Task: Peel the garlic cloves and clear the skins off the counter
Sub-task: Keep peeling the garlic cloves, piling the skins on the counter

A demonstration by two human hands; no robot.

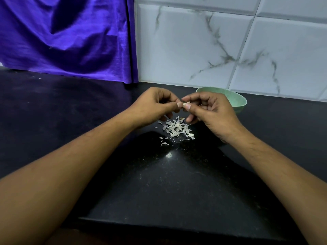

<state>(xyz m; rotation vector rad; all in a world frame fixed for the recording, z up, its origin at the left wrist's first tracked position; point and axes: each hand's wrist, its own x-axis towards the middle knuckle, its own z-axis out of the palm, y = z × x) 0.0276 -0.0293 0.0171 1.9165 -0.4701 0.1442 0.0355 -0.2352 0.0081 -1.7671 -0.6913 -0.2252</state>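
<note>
So that whatever comes off drops onto the skins (177, 129) heaped at frame centre, a garlic clove (186, 103) is pinched above the bench (159, 183) between the curled left hand (155, 105) and right hand (210, 110).

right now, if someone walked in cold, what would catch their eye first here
Most likely the two hands meeting above the black counter: the left hand and right hand both pinch a small garlic clove between their fingertips. Just below them lies a loose heap of pale garlic skins on the counter. Behind the right hand sits a green bowl, and a bright purple cloth hangs at the back left.
</note>
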